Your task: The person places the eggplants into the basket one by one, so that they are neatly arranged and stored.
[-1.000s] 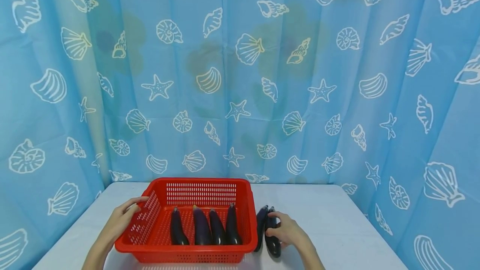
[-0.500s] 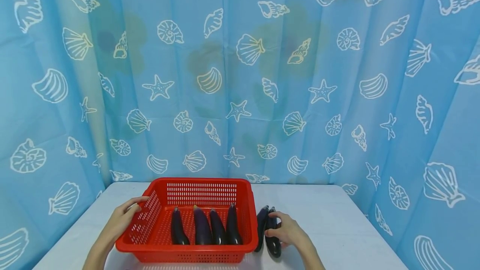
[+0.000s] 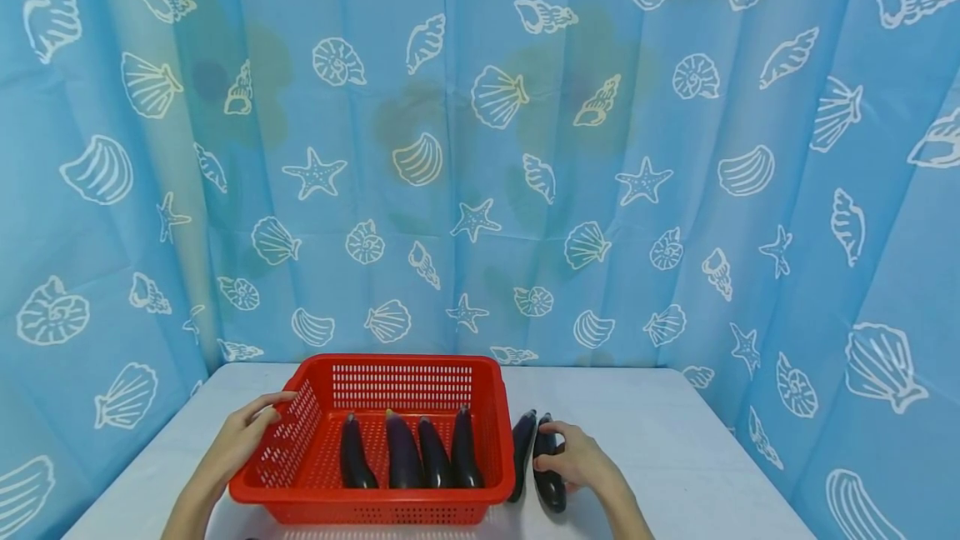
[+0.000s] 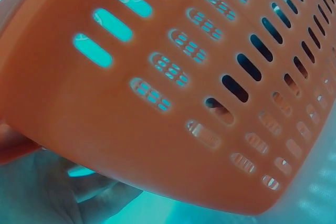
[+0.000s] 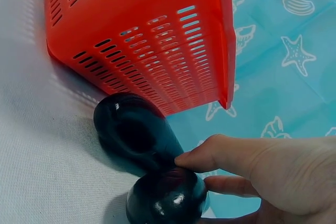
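In the head view my right hand [image 3: 581, 458] grips the outer eggplant [image 3: 551, 486] on the table, right of the red basket [image 3: 382, 496]. A second eggplant [image 3: 522, 448] lies between it and the basket. The right wrist view shows thumb and fingers around the near eggplant [image 5: 167, 198], the other eggplant [image 5: 137, 129] beside it. My left hand [image 3: 238, 440] rests on the basket's left rim, fingers curled over it; in the left wrist view, fingers [image 4: 105, 198] show under the basket wall [image 4: 105, 124].
Inside the basket lie several dark eggplants, among them one with a yellowish tip [image 3: 403, 457]. The basket stands on a white-covered table [image 3: 660, 432]. A blue curtain [image 3: 480, 190] with shell and starfish prints hangs behind and at both sides.
The right hand and the outer eggplant have shifted slightly right, widening the gap to the inner eggplant. The left hand and basket look unmoved.
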Demonstrator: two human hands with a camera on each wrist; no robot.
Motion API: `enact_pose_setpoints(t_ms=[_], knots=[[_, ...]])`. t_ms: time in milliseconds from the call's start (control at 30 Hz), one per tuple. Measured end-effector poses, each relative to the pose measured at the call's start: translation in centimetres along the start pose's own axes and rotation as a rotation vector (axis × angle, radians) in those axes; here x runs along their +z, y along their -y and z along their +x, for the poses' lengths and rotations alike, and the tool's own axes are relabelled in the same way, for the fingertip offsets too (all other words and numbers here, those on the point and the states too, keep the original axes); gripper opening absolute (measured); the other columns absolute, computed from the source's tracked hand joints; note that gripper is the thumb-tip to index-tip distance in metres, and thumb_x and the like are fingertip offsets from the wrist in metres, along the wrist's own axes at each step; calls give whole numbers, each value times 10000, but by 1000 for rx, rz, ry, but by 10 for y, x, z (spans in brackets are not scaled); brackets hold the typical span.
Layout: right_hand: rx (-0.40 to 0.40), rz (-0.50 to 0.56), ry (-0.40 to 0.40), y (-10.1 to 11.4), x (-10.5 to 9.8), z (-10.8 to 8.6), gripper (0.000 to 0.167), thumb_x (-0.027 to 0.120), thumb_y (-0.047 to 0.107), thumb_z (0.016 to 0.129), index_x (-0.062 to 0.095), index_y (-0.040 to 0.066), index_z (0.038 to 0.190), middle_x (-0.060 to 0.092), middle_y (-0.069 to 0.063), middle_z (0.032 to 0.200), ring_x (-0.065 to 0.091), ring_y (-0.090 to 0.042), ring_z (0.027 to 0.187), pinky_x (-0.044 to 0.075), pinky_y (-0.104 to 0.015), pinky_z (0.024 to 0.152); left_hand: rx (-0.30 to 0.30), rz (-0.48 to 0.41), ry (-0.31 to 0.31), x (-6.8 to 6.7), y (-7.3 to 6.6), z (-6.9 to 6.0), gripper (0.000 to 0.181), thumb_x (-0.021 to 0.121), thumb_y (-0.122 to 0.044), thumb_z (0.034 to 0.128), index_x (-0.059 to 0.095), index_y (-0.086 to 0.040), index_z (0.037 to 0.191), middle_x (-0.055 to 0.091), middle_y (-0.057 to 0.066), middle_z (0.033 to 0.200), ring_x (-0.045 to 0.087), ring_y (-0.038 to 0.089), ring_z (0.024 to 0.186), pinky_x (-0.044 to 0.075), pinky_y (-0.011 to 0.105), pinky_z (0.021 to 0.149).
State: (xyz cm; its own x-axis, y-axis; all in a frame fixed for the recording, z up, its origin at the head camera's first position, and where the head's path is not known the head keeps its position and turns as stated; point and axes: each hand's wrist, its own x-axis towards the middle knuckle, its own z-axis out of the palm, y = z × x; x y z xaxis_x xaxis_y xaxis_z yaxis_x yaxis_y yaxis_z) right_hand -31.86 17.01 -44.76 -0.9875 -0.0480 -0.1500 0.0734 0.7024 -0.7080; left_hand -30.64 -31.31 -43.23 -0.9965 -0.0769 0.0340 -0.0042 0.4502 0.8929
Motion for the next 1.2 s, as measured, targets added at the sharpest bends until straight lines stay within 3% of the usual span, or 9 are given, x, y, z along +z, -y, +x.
enact_pose_setpoints(t_ms=[367, 633, 1200], knots=[[-20, 5, -9, 2, -3, -4, 590, 749, 196, 811, 545, 68, 1350, 662, -166, 988, 623, -218, 743, 601, -373, 586, 1, -12, 0, 0, 0, -2, 485, 429, -262, 1026, 415, -76, 1473, 401, 297, 1476, 630, 273, 1056, 603, 424, 818], [-31, 23, -16, 2, -9, -4, 597, 749, 196, 803, 544, 74, 1351, 673, -141, 960, 624, -210, 737, 595, -377, 592, 4, -1, -2, 1, 0, -1, 484, 427, -257, 1023, 415, -86, 1476, 384, 290, 1492, 599, 336, 1124, 598, 433, 836], [-55, 18, -56, 14, -16, -14, 584, 746, 203, 826, 537, 87, 1358, 662, -130, 943, 604, -202, 722, 606, -390, 627, 8, -10, -2, 0, -1, -1, 475, 420, -238, 1023, 418, -77, 1470, 394, 296, 1481, 621, 297, 1077, 604, 427, 811]])
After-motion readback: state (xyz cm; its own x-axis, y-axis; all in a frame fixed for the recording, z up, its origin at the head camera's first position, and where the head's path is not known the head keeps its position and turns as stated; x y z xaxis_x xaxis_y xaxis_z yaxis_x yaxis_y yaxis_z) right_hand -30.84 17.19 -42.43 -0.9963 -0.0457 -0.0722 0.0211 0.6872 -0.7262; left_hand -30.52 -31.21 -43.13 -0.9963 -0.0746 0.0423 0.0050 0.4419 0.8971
